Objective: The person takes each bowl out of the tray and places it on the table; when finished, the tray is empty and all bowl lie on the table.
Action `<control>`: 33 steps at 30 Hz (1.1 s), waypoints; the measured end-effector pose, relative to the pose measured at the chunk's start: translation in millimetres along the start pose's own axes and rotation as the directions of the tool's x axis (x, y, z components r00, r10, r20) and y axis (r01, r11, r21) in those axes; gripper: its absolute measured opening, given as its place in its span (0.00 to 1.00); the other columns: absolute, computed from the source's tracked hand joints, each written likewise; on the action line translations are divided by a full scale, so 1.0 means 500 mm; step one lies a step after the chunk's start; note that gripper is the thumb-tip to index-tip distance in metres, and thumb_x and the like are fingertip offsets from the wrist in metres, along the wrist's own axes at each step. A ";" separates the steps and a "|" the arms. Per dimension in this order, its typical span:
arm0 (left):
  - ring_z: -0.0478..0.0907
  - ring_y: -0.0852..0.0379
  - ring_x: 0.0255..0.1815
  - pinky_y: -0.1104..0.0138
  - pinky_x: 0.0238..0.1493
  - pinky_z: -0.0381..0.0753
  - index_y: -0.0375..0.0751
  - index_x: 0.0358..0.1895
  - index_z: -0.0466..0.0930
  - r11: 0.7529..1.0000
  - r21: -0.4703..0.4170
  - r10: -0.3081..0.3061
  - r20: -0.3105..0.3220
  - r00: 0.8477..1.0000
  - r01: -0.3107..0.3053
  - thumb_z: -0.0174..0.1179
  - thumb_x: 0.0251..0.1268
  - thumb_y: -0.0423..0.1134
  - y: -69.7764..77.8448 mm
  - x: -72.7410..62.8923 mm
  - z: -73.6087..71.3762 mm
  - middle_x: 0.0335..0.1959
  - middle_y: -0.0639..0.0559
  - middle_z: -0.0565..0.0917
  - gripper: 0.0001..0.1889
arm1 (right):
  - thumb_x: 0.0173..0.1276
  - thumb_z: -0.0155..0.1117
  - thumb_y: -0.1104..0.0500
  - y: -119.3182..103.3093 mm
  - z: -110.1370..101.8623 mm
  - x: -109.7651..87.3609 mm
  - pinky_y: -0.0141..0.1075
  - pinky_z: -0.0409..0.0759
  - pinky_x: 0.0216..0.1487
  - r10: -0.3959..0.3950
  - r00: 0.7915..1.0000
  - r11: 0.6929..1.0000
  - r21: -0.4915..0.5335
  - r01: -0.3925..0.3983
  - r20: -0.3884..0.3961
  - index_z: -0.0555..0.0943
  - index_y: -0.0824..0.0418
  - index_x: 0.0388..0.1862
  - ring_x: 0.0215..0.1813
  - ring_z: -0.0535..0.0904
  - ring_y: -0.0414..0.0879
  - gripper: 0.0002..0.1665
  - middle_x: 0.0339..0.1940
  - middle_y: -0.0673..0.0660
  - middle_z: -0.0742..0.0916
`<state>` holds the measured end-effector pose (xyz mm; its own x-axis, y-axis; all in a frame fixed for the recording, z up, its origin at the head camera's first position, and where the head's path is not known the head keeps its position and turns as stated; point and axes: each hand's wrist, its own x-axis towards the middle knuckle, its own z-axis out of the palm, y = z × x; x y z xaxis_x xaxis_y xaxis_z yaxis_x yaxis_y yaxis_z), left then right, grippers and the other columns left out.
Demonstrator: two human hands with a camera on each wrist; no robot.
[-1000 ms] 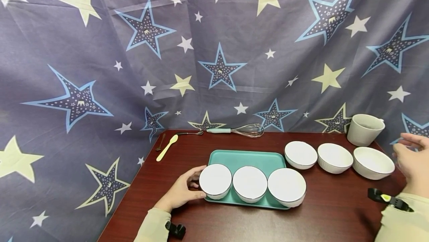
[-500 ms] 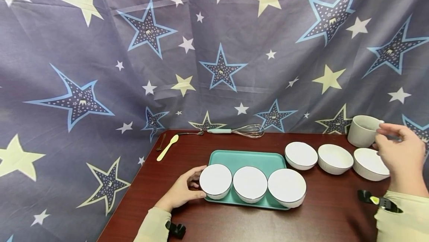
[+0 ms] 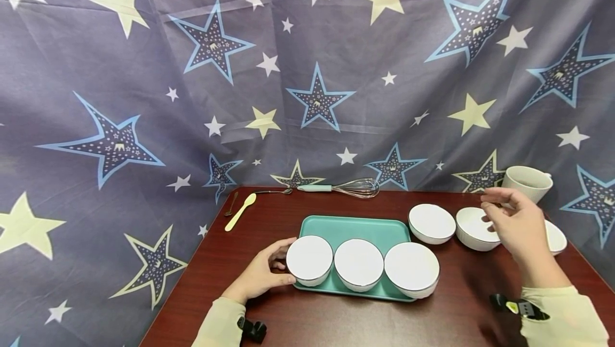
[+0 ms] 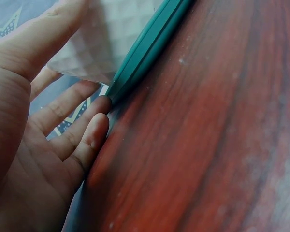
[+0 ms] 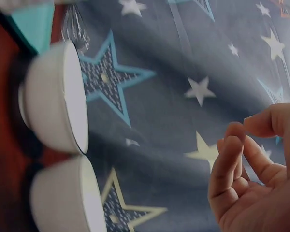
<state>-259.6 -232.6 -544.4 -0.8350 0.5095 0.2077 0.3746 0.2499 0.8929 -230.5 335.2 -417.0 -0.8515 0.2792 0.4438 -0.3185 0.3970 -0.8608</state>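
Three white bowls stand in a row along the front of a teal tray in the head view. My left hand holds the side of the leftmost bowl, thumb in front and fingers behind; the left wrist view shows its textured wall between them. Beside it are the middle bowl and the right bowl, which overhangs the tray's corner. My right hand is in the air, fingers loosely bent and holding nothing, overlapping a ribbed white bowl in the head view.
A white bowl stands left of the ribbed one; another bowl is partly hidden behind my right hand. Behind is a pale mug. A whisk, a yellow spoon and small dark spoons lie along the back and left.
My right hand has moved left from the table's right side, past the mug and the rightmost bowl. My left hand and the bowls have stayed in place.
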 end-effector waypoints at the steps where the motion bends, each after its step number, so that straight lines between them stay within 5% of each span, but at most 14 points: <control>1: 0.79 0.44 0.60 0.57 0.54 0.81 0.45 0.79 0.67 1.000 0.000 0.000 0.000 1.000 0.000 0.79 0.58 0.35 -0.001 0.000 0.000 0.63 0.47 0.81 0.45 | 0.74 0.64 0.70 0.001 0.007 -0.005 0.28 0.80 0.24 -0.010 1.000 1.000 0.002 0.010 0.014 0.83 0.50 0.51 0.28 0.85 0.32 0.16 0.38 0.32 0.87; 13: 0.79 0.45 0.60 0.58 0.54 0.81 0.43 0.80 0.66 1.000 -0.004 -0.009 0.008 1.000 0.009 0.79 0.59 0.36 0.000 0.003 -0.001 0.63 0.47 0.81 0.45 | 0.74 0.64 0.69 -0.006 0.078 -0.077 0.34 0.83 0.27 0.004 0.987 0.998 -0.055 0.005 0.164 0.80 0.66 0.58 0.29 0.85 0.42 0.15 0.43 0.47 0.86; 25: 0.79 0.45 0.60 0.58 0.54 0.80 0.43 0.80 0.66 1.000 -0.016 -0.003 0.006 1.000 0.003 0.79 0.58 0.35 0.000 0.000 -0.001 0.63 0.48 0.82 0.46 | 0.75 0.66 0.65 -0.005 0.120 -0.134 0.40 0.84 0.27 0.038 0.960 0.998 -0.064 -0.020 0.276 0.79 0.66 0.60 0.31 0.85 0.48 0.17 0.46 0.63 0.85; 33: 0.79 0.44 0.61 0.58 0.54 0.80 0.45 0.80 0.66 1.000 -0.013 -0.018 0.002 1.000 0.018 0.79 0.58 0.36 0.003 0.000 0.000 0.63 0.48 0.81 0.46 | 0.72 0.70 0.67 -0.001 0.121 -0.155 0.36 0.80 0.25 0.006 0.957 0.996 -0.083 0.019 0.291 0.83 0.63 0.59 0.25 0.77 0.43 0.18 0.46 0.60 0.85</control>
<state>-259.0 -232.1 -543.3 -0.8408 0.5068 0.1904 0.3538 0.2483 0.9017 -189.6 260.5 -466.0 -0.9378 0.0152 0.3470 -0.2989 0.4737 -0.8284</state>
